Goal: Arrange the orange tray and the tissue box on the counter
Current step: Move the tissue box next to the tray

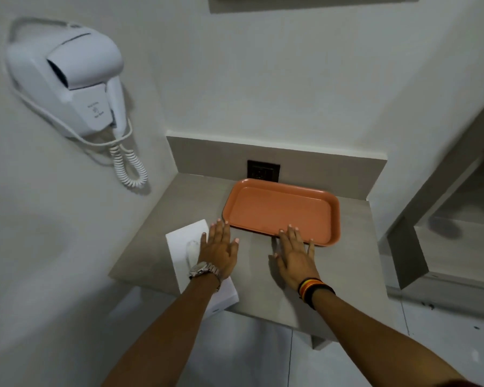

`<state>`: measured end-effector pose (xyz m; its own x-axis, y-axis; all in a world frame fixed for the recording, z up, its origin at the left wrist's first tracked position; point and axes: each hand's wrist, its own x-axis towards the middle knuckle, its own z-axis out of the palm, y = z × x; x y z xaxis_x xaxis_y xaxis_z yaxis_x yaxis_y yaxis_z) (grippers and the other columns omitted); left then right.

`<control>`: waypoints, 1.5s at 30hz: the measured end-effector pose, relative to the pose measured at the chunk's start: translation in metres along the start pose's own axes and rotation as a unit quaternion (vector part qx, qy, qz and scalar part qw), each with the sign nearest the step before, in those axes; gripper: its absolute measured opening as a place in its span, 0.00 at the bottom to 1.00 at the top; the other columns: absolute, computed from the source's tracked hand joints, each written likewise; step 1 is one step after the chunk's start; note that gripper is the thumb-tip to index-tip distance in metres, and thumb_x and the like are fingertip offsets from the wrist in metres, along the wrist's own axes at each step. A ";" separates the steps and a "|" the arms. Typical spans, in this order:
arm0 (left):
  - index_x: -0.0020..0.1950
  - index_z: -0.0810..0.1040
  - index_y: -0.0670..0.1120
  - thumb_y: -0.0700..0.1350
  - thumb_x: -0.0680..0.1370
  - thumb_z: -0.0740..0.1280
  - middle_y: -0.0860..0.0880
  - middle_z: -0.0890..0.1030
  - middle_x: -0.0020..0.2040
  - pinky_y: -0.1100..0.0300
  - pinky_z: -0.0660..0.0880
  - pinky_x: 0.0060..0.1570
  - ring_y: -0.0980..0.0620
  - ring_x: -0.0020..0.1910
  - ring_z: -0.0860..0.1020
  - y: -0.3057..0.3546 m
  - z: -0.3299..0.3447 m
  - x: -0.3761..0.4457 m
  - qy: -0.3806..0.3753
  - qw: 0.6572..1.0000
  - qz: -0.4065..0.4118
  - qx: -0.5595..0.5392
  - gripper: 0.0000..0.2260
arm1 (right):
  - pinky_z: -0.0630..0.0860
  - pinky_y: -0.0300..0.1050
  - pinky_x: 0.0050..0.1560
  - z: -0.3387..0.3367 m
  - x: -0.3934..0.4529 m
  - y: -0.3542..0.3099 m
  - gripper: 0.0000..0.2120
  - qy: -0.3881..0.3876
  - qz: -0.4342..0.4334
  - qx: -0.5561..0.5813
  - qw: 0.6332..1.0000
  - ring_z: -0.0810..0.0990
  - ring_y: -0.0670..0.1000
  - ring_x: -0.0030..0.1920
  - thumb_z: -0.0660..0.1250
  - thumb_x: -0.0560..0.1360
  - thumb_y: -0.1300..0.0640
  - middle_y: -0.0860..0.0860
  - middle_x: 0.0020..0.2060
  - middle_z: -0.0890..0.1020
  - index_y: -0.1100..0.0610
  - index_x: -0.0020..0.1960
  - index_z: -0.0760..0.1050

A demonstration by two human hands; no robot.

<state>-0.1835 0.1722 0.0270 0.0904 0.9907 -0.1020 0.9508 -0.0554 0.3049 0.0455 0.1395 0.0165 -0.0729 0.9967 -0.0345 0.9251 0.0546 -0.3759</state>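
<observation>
**Two flat hands at the tray's near edge**

Head view: a grey counter (179, 208) fills the middle of the frame, tucked into a white corner. The orange tray (280, 209) lies flat right of centre, empty, its far edge close to a dark wall socket (263, 170). The tissue box (183, 238), white, sits lower left of the tray, at an angle, its near end reaching past the counter's front edge.

The left hand (220, 250), a metal watch (203, 269) on its wrist, is spread flat with fingers straight, partly over the box, its fingertips near the tray's left corner; it grips nothing. The right hand (295, 254), with striped wristbands (312, 289), is also spread flat, fingertips on the tray's near rim, clasping nothing.

In the upper left a white hair dryer (67, 76) hangs on the wall, its coiled cord (129, 166) dangling below.
</observation>
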 end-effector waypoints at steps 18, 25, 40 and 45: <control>0.81 0.57 0.46 0.58 0.83 0.53 0.42 0.63 0.80 0.49 0.60 0.75 0.41 0.78 0.63 -0.040 0.000 -0.125 0.151 0.837 -0.332 -0.408 0.28 | 0.60 0.52 0.77 0.048 -0.008 -0.124 0.32 -0.156 -0.030 0.280 0.947 0.63 0.58 0.78 0.61 0.82 0.48 0.56 0.79 0.62 0.59 0.81 0.54; 0.73 0.71 0.44 0.58 0.83 0.52 0.41 0.73 0.73 0.52 0.66 0.66 0.40 0.70 0.71 -0.029 -0.008 -0.110 0.146 0.784 -0.366 -0.479 0.25 | 0.69 0.59 0.73 0.054 -0.016 -0.131 0.25 -0.160 -0.033 0.325 0.932 0.72 0.60 0.70 0.59 0.83 0.53 0.57 0.72 0.73 0.57 0.78 0.60; 0.68 0.74 0.41 0.58 0.81 0.56 0.40 0.78 0.66 0.48 0.73 0.61 0.38 0.62 0.77 -0.076 -0.080 0.009 0.144 0.829 -0.337 -0.422 0.26 | 0.68 0.41 0.61 0.048 0.074 -0.205 0.22 -0.088 0.040 0.419 0.903 0.75 0.54 0.64 0.60 0.83 0.58 0.55 0.68 0.76 0.56 0.76 0.62; 0.70 0.72 0.41 0.60 0.80 0.54 0.40 0.77 0.68 0.51 0.69 0.55 0.39 0.63 0.76 -0.120 -0.096 0.070 0.107 0.844 -0.333 -0.407 0.29 | 0.68 0.42 0.62 0.061 0.134 -0.237 0.21 -0.074 0.058 0.416 0.905 0.75 0.57 0.67 0.59 0.83 0.58 0.55 0.69 0.75 0.57 0.75 0.62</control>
<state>-0.3199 0.2599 0.0746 -0.5221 0.7734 -0.3597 0.2437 0.5394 0.8060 -0.2066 0.2560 0.0442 -0.0982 0.9708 -0.2190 0.3339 -0.1752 -0.9262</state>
